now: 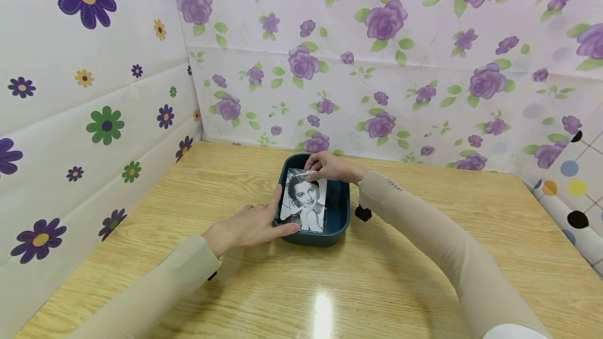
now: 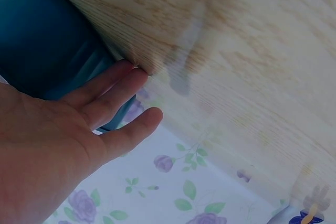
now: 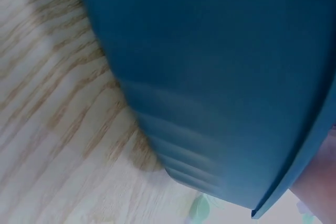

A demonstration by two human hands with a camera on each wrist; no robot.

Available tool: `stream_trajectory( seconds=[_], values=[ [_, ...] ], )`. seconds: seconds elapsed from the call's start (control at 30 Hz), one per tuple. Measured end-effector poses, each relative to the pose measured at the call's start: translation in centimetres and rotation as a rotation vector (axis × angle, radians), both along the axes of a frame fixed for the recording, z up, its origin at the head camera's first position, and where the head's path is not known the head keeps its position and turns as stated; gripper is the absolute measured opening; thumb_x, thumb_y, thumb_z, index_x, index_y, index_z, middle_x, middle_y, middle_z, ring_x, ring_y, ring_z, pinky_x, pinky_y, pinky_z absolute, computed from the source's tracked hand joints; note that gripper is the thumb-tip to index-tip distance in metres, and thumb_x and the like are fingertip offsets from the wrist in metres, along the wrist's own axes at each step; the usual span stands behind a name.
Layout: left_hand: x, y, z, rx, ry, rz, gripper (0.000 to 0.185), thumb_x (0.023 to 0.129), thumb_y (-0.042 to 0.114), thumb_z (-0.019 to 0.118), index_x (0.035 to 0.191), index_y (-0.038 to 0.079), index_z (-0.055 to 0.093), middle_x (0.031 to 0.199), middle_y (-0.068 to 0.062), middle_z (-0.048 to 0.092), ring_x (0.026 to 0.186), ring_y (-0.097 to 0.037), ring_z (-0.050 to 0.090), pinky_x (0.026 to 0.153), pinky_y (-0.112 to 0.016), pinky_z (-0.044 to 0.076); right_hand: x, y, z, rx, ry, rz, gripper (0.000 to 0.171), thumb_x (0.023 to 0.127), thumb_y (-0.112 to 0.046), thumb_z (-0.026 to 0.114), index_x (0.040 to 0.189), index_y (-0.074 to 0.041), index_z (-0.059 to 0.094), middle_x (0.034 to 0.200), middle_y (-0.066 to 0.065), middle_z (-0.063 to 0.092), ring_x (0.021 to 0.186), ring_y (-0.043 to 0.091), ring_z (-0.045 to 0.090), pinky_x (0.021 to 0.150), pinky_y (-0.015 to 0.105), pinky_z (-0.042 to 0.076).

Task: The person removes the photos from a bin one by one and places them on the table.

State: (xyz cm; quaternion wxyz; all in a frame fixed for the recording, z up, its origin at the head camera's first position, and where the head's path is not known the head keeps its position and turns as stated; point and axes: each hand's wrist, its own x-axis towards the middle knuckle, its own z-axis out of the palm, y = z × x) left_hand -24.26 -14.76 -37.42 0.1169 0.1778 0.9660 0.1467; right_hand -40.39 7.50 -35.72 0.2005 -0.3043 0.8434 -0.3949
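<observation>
A black-and-white photo print (image 1: 306, 200) showing a person's portrait lies at a tilt in a dark blue plastic bin (image 1: 338, 208). At its top edge my right hand (image 1: 332, 166) pinches the print, thumb on the picture side. The fingers behind the print are partly hidden. My left hand (image 1: 254, 225) rests against the bin's left side, with the thumb stretched over the near left corner. In the left wrist view, nearly straight fingers of the left hand (image 2: 58, 135) lie along the bin's outer wall (image 2: 47, 40). The right wrist view is mostly filled by the bin's ribbed wall (image 3: 210, 77).
The bin stands on a wood-grain table (image 1: 264, 286), near its back edge. Behind rises a rose-patterned cloth wall (image 1: 358, 88), and a flower-patterned one (image 1: 94, 93) stands on the left. A dotted cloth (image 1: 572, 198) hangs at the right edge.
</observation>
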Motion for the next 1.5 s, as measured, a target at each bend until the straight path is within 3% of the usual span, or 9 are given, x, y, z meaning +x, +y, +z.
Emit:
stream_trajectory(
  seconds=[0.33, 0.53, 0.73, 0.9, 1.03, 1.17, 1.3, 1.4, 1.5],
  values=[
    [0.0, 0.0, 0.0, 0.004, 0.01, -0.002, 0.112, 0.082, 0.085, 0.033, 0.155, 0.014, -0.014, 0.136, -0.021, 0.056, 0.124, -0.029, 0.057, 0.106, -0.052, 0.037, 0.0, 0.6, 1.0, -0.045, 0.0, -0.008, 0.02, 0.092, -0.01, 0.065, 0.109, -0.001, 0.057, 0.096, 0.012, 0.068, 0.084, 0.018, 0.062, 0.077, 0.027, 0.048],
    [0.1, 0.1, 0.1, 0.01, -0.006, 0.002, 0.111, 0.082, 0.085, 0.032, 0.154, 0.015, -0.015, 0.137, -0.021, 0.055, 0.125, -0.03, 0.057, 0.107, -0.053, 0.036, -0.5, 2.2, 3.3, -0.091, 0.022, -0.059, 0.02, 0.093, -0.014, 0.064, 0.11, -0.004, 0.059, 0.119, 0.009, 0.06, 0.097, 0.016, 0.058, 0.082, 0.031, 0.045],
    [0.1, 0.1, 0.0, 0.012, -0.017, -0.001, 0.112, 0.081, 0.086, 0.033, 0.154, 0.017, -0.016, 0.134, -0.021, 0.058, 0.124, -0.03, 0.057, 0.11, -0.054, 0.032, -1.3, 6.1, 5.7, -0.132, 0.009, -0.132, 0.024, 0.094, -0.015, 0.064, 0.114, -0.004, 0.057, 0.087, 0.006, 0.069, 0.068, 0.015, 0.055, 0.062, 0.032, 0.044],
    [0.2, 0.1, 0.0, 0.021, -0.018, 0.003, 0.113, 0.08, 0.086, 0.033, 0.154, 0.017, -0.017, 0.133, -0.021, 0.059, 0.123, -0.031, 0.058, 0.111, -0.055, 0.03, -2.2, 11.0, 6.7, -0.066, 0.056, -0.19, 0.029, 0.094, -0.021, 0.065, 0.118, -0.006, 0.058, 0.094, 0.003, 0.068, 0.075, 0.018, 0.055, 0.067, 0.033, 0.044],
    [0.2, 0.0, 0.0, 0.033, -0.016, 0.011, 0.113, 0.08, 0.086, 0.034, 0.154, 0.016, -0.017, 0.134, -0.021, 0.058, 0.125, -0.031, 0.057, 0.111, -0.057, 0.029, -2.7, 14.8, 6.4, -0.017, 0.046, -0.226, 0.03, 0.094, -0.021, 0.064, 0.118, -0.004, 0.057, 0.105, 0.001, 0.061, 0.077, 0.015, 0.05, 0.066, 0.031, 0.042],
    [0.1, 0.0, 0.0, 0.038, -0.014, 0.005, 0.113, 0.081, 0.085, 0.035, 0.154, 0.016, -0.016, 0.129, -0.02, 0.062, 0.123, -0.03, 0.058, 0.11, -0.057, 0.03, -2.6, 18.1, 5.3, 0.013, -0.007, -0.248, 0.028, 0.094, -0.016, 0.063, 0.117, 0.0, 0.056, 0.111, 0.009, 0.06, 0.073, 0.016, 0.048, 0.062, 0.03, 0.043],
    [0.1, 0.1, 0.0, 0.042, -0.024, 0.0, 0.112, 0.081, 0.085, 0.035, 0.154, 0.017, -0.016, 0.133, -0.02, 0.059, 0.127, -0.032, 0.054, 0.111, -0.059, 0.029, -2.3, 20.3, 3.4, 0.076, -0.003, -0.25, 0.028, 0.093, -0.017, 0.064, 0.115, 0.0, 0.058, 0.125, 0.018, 0.055, 0.093, 0.022, 0.054, 0.068, 0.028, 0.046],
    [0.2, 0.1, 0.0, 0.046, -0.025, -0.002, 0.112, 0.081, 0.084, 0.036, 0.154, 0.018, -0.017, 0.136, -0.021, 0.056, 0.13, -0.032, 0.052, 0.111, -0.059, 0.029, -2.3, 21.1, 1.8, 0.069, -0.021, -0.236, 0.028, 0.093, -0.014, 0.065, 0.114, 0.003, 0.056, 0.121, 0.019, 0.055, 0.098, 0.022, 0.054, 0.072, 0.028, 0.046],
    [0.1, 0.1, 0.1, 0.044, -0.021, -0.005, 0.111, 0.082, 0.084, 0.035, 0.153, 0.018, -0.018, 0.131, -0.021, 0.06, 0.126, -0.031, 0.056, 0.11, -0.057, 0.031, -2.5, 21.4, 0.5, 0.047, -0.04, -0.235, 0.028, 0.092, -0.008, 0.065, 0.113, 0.007, 0.054, 0.105, 0.015, 0.058, 0.082, 0.016, 0.052, 0.069, 0.029, 0.045]
  ],
)
